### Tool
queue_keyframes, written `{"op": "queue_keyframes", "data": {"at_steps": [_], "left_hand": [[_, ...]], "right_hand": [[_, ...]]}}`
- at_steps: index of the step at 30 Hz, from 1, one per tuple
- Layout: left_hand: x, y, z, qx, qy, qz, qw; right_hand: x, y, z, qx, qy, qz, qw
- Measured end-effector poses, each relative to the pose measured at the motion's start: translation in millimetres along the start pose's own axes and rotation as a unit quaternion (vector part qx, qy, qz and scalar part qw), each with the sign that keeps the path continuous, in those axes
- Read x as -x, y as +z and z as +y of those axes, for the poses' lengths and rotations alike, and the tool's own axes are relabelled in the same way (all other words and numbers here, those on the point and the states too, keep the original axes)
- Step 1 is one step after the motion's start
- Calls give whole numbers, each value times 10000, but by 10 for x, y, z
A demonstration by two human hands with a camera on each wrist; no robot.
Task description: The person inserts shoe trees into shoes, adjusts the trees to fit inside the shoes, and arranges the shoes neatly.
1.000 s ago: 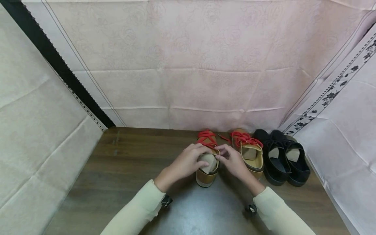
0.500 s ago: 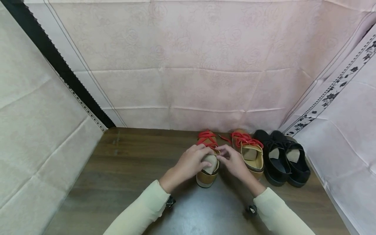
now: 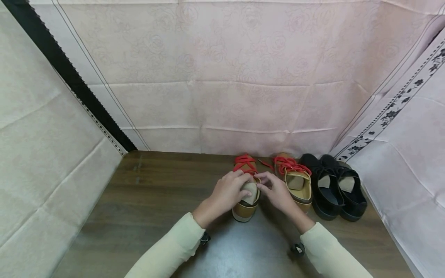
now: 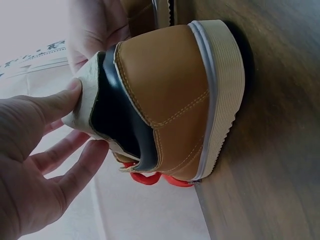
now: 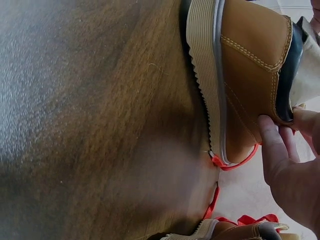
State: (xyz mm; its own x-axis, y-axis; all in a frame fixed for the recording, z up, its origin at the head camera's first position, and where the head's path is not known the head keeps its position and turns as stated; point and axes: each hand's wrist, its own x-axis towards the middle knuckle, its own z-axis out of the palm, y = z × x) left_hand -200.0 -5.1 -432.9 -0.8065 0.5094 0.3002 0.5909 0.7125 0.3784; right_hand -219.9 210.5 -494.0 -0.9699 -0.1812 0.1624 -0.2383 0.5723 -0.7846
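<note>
A tan low shoe [image 3: 244, 211] with a dark collar and red laces [image 3: 245, 163] stands on the floor, toe towards the back. My left hand [image 3: 226, 195] pinches its pale tongue [image 4: 87, 95], thumb on the inner face and fingers at the other side, as the left wrist view shows. With thumb and fingers, my right hand [image 3: 277, 192] pinches the right edge of the shoe's opening near the top of the lacing; the right wrist view shows the outer fingers [image 5: 272, 145] against the tan side [image 5: 245, 75]. My hands partly hide the upper lacing.
To the right stands the matching tan shoe [image 3: 298, 193] with red laces, beside two black shoes [image 3: 325, 193] [image 3: 352, 195]. A loose red lace end [image 3: 265, 163] lies between the tan shoes. Pale cloth [image 3: 222, 96] hangs behind the brown wood-look floor [image 3: 167, 193].
My left hand and forearm have shifted slightly to the right, and the tongue sits a little further right. My right hand has hardly moved.
</note>
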Motion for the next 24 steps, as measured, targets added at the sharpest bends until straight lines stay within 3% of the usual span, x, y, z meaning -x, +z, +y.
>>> {"op": "queue_keyframes", "data": {"at_steps": [24], "left_hand": [[-20, 178, -43, 47, -234, 371, 9990]], "right_hand": [[5, -21, -14, -57, 58, -116, 9999]]}}
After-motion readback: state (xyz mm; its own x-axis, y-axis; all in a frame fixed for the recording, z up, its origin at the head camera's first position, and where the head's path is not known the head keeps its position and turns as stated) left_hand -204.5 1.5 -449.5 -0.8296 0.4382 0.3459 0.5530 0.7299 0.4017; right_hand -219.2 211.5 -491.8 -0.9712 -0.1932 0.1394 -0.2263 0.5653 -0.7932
